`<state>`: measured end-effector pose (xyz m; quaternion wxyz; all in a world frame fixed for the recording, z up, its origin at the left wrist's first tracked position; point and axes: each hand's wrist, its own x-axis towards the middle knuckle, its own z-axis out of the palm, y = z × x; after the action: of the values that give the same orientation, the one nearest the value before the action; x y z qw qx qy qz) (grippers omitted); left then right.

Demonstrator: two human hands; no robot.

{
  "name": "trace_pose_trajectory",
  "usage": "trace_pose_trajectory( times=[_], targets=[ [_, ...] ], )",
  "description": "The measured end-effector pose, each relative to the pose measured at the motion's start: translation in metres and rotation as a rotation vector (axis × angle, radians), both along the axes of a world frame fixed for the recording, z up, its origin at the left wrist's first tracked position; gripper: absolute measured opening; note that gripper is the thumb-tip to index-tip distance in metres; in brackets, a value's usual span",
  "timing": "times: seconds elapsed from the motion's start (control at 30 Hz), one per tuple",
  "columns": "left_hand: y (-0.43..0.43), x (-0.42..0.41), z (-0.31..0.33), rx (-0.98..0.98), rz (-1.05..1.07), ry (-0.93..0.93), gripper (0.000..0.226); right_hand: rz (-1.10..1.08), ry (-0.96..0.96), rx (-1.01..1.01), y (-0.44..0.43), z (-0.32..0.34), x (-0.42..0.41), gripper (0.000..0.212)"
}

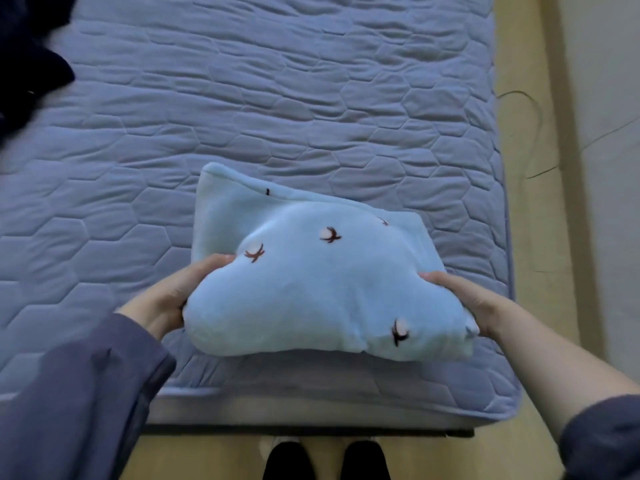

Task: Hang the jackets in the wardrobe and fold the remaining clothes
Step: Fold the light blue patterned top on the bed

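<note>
A light blue fleece garment [311, 278] with small brown-and-white embroidered motifs lies folded into a thick bundle near the foot of the bed. My left hand [169, 296] grips its left edge, fingers tucked under the fabric. At the right edge, my right hand [460, 296] holds the fold with the thumb on top. The bundle's near edge is raised slightly off the quilt.
The bed [277, 98] has a blue-grey quilted cover with a hexagon pattern. Dark clothes [24, 64] are piled at its far left. A wooden floor [526, 168] and a thin cable [533, 112] run along the right side, beside a pale wall.
</note>
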<state>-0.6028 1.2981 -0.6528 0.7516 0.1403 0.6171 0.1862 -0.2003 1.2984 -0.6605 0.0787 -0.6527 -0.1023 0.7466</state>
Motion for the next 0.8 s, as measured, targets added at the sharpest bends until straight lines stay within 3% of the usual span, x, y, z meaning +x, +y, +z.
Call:
trace_pose_trajectory(
  times=[0.2,0.27,0.4,0.53,0.63,0.67,0.73,0.8],
  targets=[
    [-0.096,-0.019,0.140,-0.039,0.089,0.084,0.062,0.147,0.053,-0.040,-0.039,0.126,0.001,0.089],
    [-0.133,-0.022,0.196,-0.016,0.133,0.102,0.059,0.184,0.090,-0.031,-0.049,0.179,-0.008,0.093],
    [-0.216,-0.007,0.299,0.018,0.341,0.131,0.023,0.279,0.145,0.035,-0.064,0.275,-0.033,0.043],
    [-0.317,0.018,0.370,0.053,0.624,0.171,0.024,0.481,0.154,0.081,-0.086,0.339,-0.059,0.035],
    [-0.399,0.046,0.402,0.043,0.867,0.215,0.024,0.712,0.177,0.150,-0.105,0.376,-0.091,0.065],
    [-0.425,0.056,0.411,0.032,0.964,0.221,0.025,0.792,0.204,0.161,-0.116,0.386,-0.105,0.064],
    [-0.464,0.074,0.425,0.017,1.121,0.238,0.024,0.906,0.223,0.198,-0.133,0.402,-0.131,0.035],
    [-0.515,0.095,0.444,0.028,1.297,0.255,0.022,1.055,0.244,0.218,-0.162,0.413,-0.161,0.032]
  ],
)
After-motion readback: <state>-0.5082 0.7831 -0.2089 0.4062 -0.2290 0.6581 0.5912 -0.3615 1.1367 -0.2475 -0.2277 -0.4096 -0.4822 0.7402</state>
